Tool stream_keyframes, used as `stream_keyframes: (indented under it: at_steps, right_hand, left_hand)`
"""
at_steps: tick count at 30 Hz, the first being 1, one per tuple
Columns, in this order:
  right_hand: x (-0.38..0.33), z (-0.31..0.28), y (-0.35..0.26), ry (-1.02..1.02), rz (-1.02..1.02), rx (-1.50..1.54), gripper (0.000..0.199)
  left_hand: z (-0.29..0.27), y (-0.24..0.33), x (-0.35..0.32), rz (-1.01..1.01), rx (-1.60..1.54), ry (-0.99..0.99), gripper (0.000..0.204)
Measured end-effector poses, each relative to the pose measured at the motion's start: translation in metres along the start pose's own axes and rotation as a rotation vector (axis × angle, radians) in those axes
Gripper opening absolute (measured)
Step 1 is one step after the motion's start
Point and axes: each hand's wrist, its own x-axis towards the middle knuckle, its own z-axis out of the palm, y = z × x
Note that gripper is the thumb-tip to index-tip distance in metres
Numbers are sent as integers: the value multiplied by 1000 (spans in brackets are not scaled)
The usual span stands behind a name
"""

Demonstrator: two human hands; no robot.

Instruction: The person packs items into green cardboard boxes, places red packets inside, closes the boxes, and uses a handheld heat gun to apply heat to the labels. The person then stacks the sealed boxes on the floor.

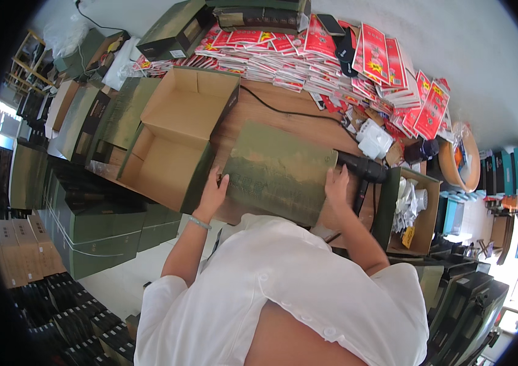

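Observation:
A closed, flat green box [280,174] with a darker landscape-like print lies on the wooden table in front of me. My left hand [212,194] is at its left edge, thumb and fingers against the side. On the opposite edge, my right hand [337,186] grips the box, fingertips near its right rim. Just left of my left hand stands an open green box [164,165], brown inside, its lid raised. A black cylindrical tool with a handle [362,168] lies beyond my right fingertips.
Stacks of red-and-white printed packets [307,64] line the back, with a phone [331,25] on top. To the right is an open box [414,210] holding crumpled silvery wrapping. A black cable [289,111] crosses the table. Green cartons [100,235] pile up at left.

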Motion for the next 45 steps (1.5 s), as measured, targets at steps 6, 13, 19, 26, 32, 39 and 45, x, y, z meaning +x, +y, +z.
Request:
stream_keyframes:
  at_steps: [6,13,19,26,32,39,45]
  right_hand:
    - [-78,5,19,-273,393,421,76]
    - [-85,-37,-75,-410,769,832,77]
    - [-83,-48,-81,-453,497,707,84]
    - [-65,-56,-123,-404,138,149,100]
    - [-67,-60,-142,-492,-54,236,107]
    - [-126,-65,-220,-374,-238,-156,114]
    - [-132,-63,-257,-497,-200,-306,112]
  left_hand:
    - [7,14,32,-142,9,-191,70]
    - [-1,-4,46,-200,-92,-356,79]
    - [-7,-49,58,-369,-481,-341,82]
    - [-14,-23,18,-543,-749,-373,78]
    - [13,-71,-44,-573,-923,-388,83]
    - [15,-81,-74,-676,-1001,-355,84]
    - [13,-76,-89,-812,-777,-70,82]
